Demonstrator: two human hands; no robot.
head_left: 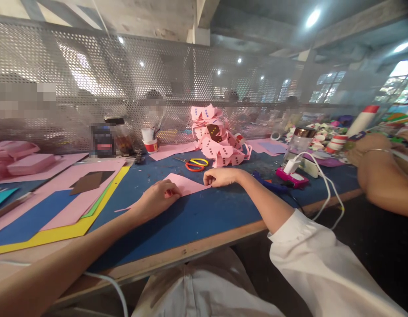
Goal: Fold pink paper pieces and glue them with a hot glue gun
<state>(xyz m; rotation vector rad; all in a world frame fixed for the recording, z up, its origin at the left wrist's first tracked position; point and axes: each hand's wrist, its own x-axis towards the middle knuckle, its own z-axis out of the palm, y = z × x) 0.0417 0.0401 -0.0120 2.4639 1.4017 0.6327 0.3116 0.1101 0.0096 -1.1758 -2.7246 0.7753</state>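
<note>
While the right hand (221,177) pinches the right corner of the pink sheet (189,184), lying on the blue tabletop (223,212), the left hand (157,198) rests curled on its left end, pinching or pressing, can't tell. Probably light, bendy, easily creased; best held by edges. Left hand hides the sheet's left end; far right, a co-worker's arm (377,178) is cut off.

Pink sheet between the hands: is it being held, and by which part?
The right hand has its fingertips at the right corner of the pink sheet, the left hand at its left end; pinched or just pressed, I can't tell.
</note>
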